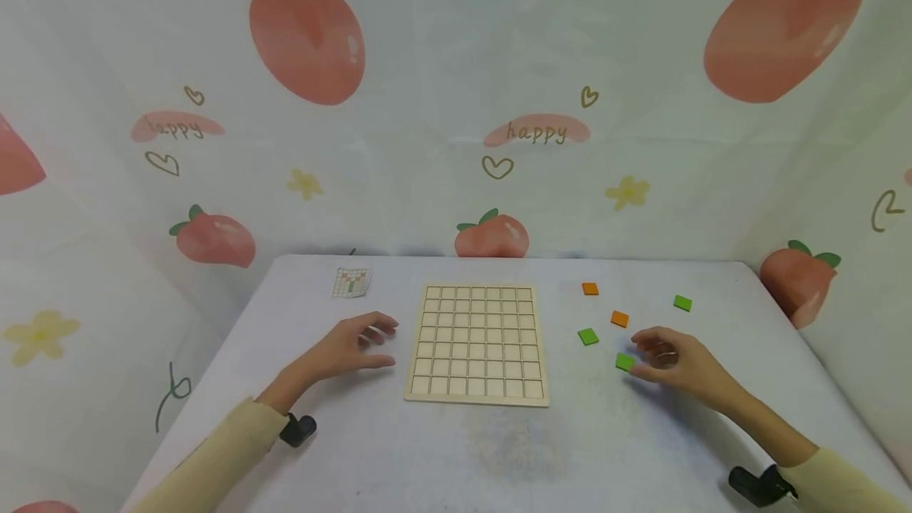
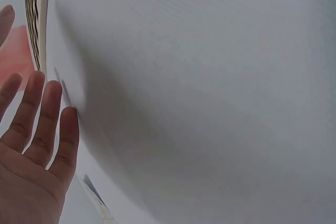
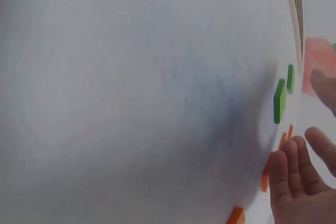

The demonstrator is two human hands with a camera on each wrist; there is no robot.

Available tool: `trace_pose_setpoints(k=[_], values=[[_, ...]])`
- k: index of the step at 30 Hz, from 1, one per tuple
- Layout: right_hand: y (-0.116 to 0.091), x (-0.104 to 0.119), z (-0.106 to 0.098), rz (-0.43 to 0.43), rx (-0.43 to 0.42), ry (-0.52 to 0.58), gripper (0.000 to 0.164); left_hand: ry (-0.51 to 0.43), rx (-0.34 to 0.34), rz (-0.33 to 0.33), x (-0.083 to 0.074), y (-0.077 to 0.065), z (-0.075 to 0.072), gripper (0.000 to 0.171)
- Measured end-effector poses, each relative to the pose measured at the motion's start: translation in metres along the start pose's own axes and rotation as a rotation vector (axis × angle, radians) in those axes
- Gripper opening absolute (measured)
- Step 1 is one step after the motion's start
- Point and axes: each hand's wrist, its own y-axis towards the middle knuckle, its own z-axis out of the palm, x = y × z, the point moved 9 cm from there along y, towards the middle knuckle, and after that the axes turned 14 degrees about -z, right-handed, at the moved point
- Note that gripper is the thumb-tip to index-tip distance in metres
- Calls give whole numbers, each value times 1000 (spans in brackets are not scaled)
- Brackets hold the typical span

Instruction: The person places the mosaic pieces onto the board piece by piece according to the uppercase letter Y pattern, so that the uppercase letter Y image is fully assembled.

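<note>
A pale wooden grid board (image 1: 479, 344) lies flat on the white table, its square cells bare. To its left my left hand (image 1: 359, 347) hovers with thumb and fingers spread apart, holding nothing; the left wrist view shows that hand (image 2: 37, 150) with straight fingers. Right of the board, my right hand (image 1: 677, 361) is over the table beside a green square tile (image 1: 625, 362), thumb and fingers apart. In the right wrist view this hand (image 3: 304, 182) looks relaxed and grips nothing, with a green tile (image 3: 280, 101) lying on the table beyond it.
Around the right hand lie another green tile (image 1: 587, 336), an orange tile (image 1: 620, 319), a farther orange tile (image 1: 590, 289) and a green tile (image 1: 682, 303) at the back right. A small patterned grid card (image 1: 351, 283) lies at the back left. A fruit-printed curtain (image 1: 413, 101) hangs behind.
</note>
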Motion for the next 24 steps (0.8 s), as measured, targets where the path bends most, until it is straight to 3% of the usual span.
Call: trace_pose_setpoints(k=[11,24], values=[[0,-5,11,46,0,-36,45,19,11,71,-13,11,11,56],[5,-1,16,36,12,-38,37,80,20,49,-10,17,19,60]])
